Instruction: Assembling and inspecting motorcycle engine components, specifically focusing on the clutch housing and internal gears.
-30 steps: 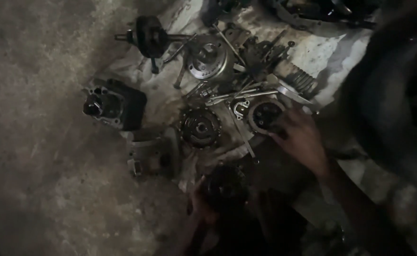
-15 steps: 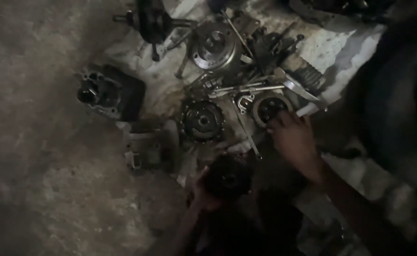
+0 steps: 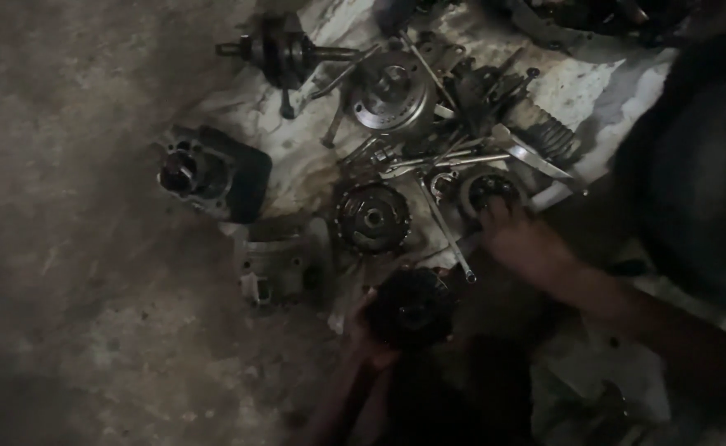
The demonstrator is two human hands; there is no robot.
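toothed gear [image 3: 371, 218] sits right of the cylinder block [image 3: 212, 172], crankshaft [image 3: 288, 54] behind both, all on the cloth [image 3: 581, 87].

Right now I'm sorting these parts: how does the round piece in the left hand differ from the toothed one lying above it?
The round dark part is held in the left hand; the toothed gear lies untouched on the pale cloth. The held part looks darker, its edge unclear; the gear shows clear teeth. Both are round metal.
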